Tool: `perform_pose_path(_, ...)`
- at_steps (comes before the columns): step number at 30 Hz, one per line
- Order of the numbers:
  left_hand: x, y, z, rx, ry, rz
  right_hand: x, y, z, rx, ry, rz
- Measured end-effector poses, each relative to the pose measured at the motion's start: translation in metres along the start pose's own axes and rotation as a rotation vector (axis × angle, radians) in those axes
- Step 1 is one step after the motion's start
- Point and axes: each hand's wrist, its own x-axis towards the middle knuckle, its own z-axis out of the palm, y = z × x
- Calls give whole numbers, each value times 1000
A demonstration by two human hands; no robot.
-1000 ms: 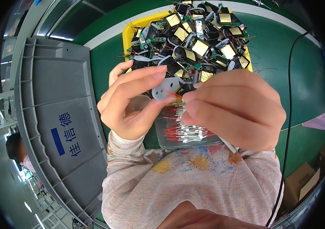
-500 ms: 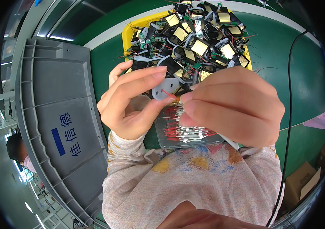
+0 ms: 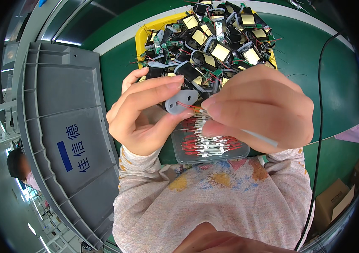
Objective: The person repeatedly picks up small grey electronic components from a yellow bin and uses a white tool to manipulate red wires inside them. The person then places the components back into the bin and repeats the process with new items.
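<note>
My left hand (image 3: 139,114) pinches a small grey oval plastic piece (image 3: 181,102) with holes in its face, between thumb and fingertips. From one hole a thin red wire (image 3: 186,105) runs across to the fingertips of my right hand (image 3: 259,109). That hand is closed, and a slim pale strip that looks like tweezers (image 3: 260,138) shows along its palm. Its fingers hide most of the tool and the wire's end. Under both hands sits a clear plastic box (image 3: 179,159) of short red wires with white ends (image 3: 211,147).
Just beyond my hands, a yellow tray (image 3: 139,44) is heaped with black-and-grey parts with green circuit boards and wires (image 3: 221,51). A large grey crate (image 3: 67,118) stands at the left. A black cable (image 3: 320,105) crosses the right side; cardboard boxes (image 3: 335,200) lie lower right.
The red wire now stretches straighter between the grey piece and my right fingertips. My right hand has turned slightly, bringing the pale strip up across its palm. My left hand keeps its hold.
</note>
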Motion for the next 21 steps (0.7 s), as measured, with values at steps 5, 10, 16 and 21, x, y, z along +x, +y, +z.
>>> perform_pose_path(5, -1, 0, 0, -1, -2, -5, -1, -3, 6, -81, 26, -53)
perform_pose_path(10, -1, -2, -3, 12, -53, 22, -3, -5, 10, -107, 7, -44)
perform_pose_path(16, 1, -8, 1, 15, -20, 80, -5, -4, 14, -40, 12, 59)
perform_pose_path(21, -2, -5, 6, -233, 45, 37, 2, -5, 9, -18, 61, 116)
